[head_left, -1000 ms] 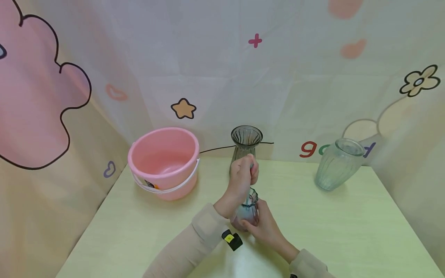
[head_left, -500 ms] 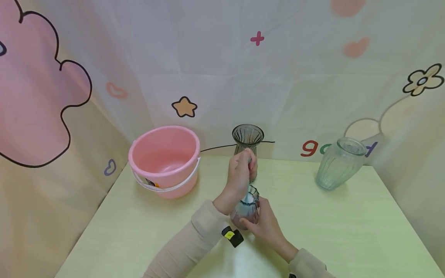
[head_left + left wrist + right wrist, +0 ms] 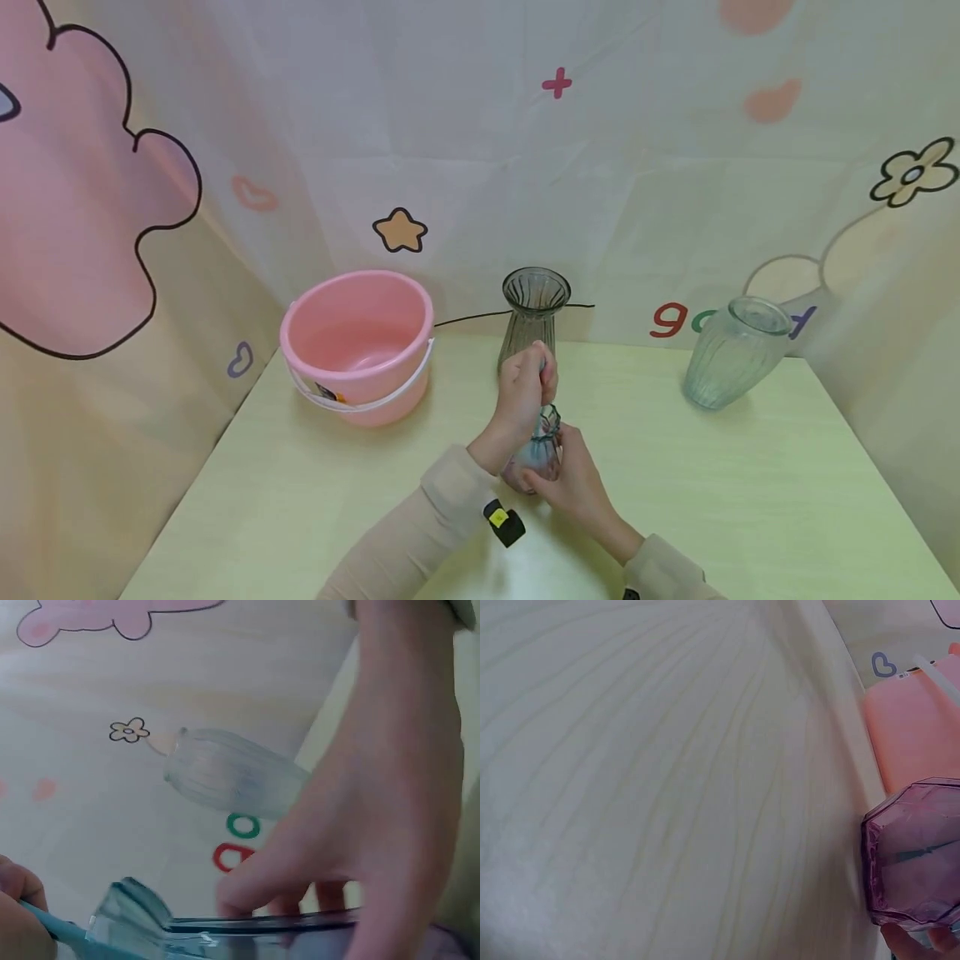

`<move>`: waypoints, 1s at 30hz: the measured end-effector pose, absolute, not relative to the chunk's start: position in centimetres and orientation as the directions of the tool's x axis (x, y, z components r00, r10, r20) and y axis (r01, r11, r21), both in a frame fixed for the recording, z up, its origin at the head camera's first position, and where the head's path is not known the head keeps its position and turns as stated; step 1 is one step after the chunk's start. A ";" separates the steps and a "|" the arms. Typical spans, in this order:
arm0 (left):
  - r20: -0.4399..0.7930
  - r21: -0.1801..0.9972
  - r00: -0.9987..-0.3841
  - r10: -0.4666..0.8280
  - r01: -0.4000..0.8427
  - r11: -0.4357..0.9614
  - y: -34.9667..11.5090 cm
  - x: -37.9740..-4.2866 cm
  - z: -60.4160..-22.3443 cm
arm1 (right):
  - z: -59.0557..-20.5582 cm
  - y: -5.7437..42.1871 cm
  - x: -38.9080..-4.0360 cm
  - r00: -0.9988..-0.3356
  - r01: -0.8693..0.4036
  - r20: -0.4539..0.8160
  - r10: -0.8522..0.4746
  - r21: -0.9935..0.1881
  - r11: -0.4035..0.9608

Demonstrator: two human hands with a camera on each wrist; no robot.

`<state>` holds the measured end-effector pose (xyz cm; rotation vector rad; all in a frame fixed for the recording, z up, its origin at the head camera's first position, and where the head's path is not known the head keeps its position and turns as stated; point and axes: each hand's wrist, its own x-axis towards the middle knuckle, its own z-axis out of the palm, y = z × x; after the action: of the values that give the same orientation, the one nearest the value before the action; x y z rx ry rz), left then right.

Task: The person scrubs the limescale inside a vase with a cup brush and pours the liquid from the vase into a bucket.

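Observation:
My left hand (image 3: pixel 525 377) grips the teal handle (image 3: pixel 60 926) of what looks like a bottle brush. Its lower end goes down into the mouth of a small ribbed glass vase (image 3: pixel 536 458), teal at the rim and purple at the base; the brush's head is blurred behind the glass. Around the vase's side curl the thumb and fingers of my right hand (image 3: pixel 573 483). In the right wrist view the purple faceted base (image 3: pixel 915 855) shows, with fingertips (image 3: pixel 907 941) below it. Whether the base touches the table cannot be told.
Behind the hands stands a tall grey glass vase (image 3: pixel 528 329). A pink bucket (image 3: pixel 382 408) with a white handle is at the left. Towards the right back is a pale green glass vase (image 3: pixel 731 358). A printed cloth (image 3: pixel 465 200) hangs behind the light green table (image 3: pixel 712 500).
My left hand rises slightly with the brush, then comes back down, lower now than half a second ago. The right hand and the vase in it stay nearly still.

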<state>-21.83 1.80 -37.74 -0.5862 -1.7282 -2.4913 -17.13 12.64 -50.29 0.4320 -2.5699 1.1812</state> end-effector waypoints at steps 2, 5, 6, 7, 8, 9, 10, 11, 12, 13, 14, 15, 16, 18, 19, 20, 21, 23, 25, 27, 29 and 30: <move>0.328 0.896 -0.928 0.178 0.245 -0.371 1.9 -21.8 -38.1 | -50.3 12.6 -17.1 -0.914 -0.386 0.374 -0.157 -0.685 0.618; 0.344 0.892 -0.922 0.176 0.263 -0.367 2.0 -21.9 -38.3 | -50.1 12.5 -17.1 -0.917 -0.384 0.364 -0.164 -0.693 0.610; 0.349 0.892 -0.920 0.179 0.267 -0.366 2.0 -21.9 -38.2 | -50.1 12.5 -17.1 -0.916 -0.389 0.363 -0.171 -0.697 0.602; 0.355 0.890 -0.917 0.180 0.273 -0.364 2.0 -21.9 -38.2 | -50.0 12.6 -17.1 -0.914 -0.397 0.364 -0.182 -0.702 0.591; 0.362 0.889 -0.914 0.183 0.279 -0.363 2.0 -21.9 -38.2 | -49.9 12.7 -17.2 -0.910 -0.408 0.365 -0.196 -0.707 0.578; 0.367 0.889 -0.911 0.185 0.285 -0.359 2.0 -21.9 -38.2 | -49.9 12.8 -17.3 -0.904 -0.424 0.368 -0.217 -0.711 0.560; 0.372 0.889 -0.909 0.188 0.291 -0.355 2.0 -21.9 -38.2 | -49.8 13.0 -17.5 -0.898 -0.439 0.366 -0.244 -0.715 0.544; 0.376 0.889 -0.907 0.190 0.294 -0.351 2.0 -21.9 -38.2 | -49.7 13.2 -17.6 -0.893 -0.450 0.356 -0.276 -0.728 0.518; 0.379 0.890 -0.905 0.194 0.299 -0.344 2.0 -21.9 -38.1 | -49.6 13.4 -17.8 -0.890 -0.452 0.337 -0.309 -0.744 0.492; 0.384 0.890 -0.902 0.196 0.305 -0.338 2.0 -21.9 -38.2 | -49.5 13.7 -18.0 -0.887 -0.447 0.311 -0.341 -0.765 0.464; 0.385 0.892 -0.901 0.200 0.308 -0.331 2.0 -21.9 -38.2 | -49.5 13.9 -18.2 -0.882 -0.438 0.284 -0.375 -0.787 0.434; 0.385 0.894 -0.900 0.204 0.308 -0.326 2.0 -21.9 -38.2 | -49.4 14.1 -18.4 -0.878 -0.425 0.255 -0.406 -0.806 0.411; 0.382 0.895 -0.901 0.207 0.304 -0.326 1.9 -21.9 -38.1 | -49.3 14.3 -18.6 -0.875 -0.401 0.220 -0.431 -0.828 0.392; 0.370 0.899 -0.904 0.215 0.289 -0.330 2.0 -21.8 -38.1 | -49.1 14.7 -18.8 -0.871 -0.360 0.164 -0.463 -0.855 0.373; 0.364 0.900 -0.905 0.218 0.282 -0.334 2.0 -21.8 -38.1 | -49.1 14.8 -18.9 -0.867 -0.353 0.150 -0.475 -0.858 0.373; 0.358 0.901 -0.907 0.221 0.273 -0.338 2.0 -21.8 -38.0 | -49.1 14.9 -19.0 -0.864 -0.354 0.147 -0.482 -0.857 0.373; 0.351 0.902 -0.909 0.226 0.264 -0.342 1.9 -21.8 -38.0 | -49.1 14.9 -19.0 -0.863 -0.355 0.144 -0.483 -0.854 0.380; 0.341 0.904 -0.911 0.230 0.251 -0.347 2.0 -21.8 -37.9 | -49.2 15.0 -18.9 -0.863 -0.372 0.158 -0.479 -0.841 0.392; 0.336 0.906 -0.912 0.235 0.245 -0.346 1.9 -21.7 -37.6 | -49.2 14.9 -18.8 -0.866 -0.387 0.181 -0.466 -0.833 0.395; 0.335 0.908 -0.912 0.237 0.245 -0.341 1.8 -21.7 -37.3 | -49.4 14.8 -18.8 -0.870 -0.399 0.203 -0.450 -0.826 0.398; 0.343 0.905 -0.910 0.233 0.253 -0.342 1.8 -21.7 -36.8 | -49.5 14.8 -18.8 -0.874 -0.400 0.213 -0.436 -0.826 0.397; 0.348 0.902 -0.909 0.229 0.259 -0.345 1.8 -21.7 -36.5 | -49.5 14.7 -18.7 -0.878 -0.396 0.215 -0.428 -0.829 0.394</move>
<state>-21.66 1.85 -36.48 -0.6654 -1.7869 -2.4726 -18.75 14.70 -49.46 0.7836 -2.6506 1.5618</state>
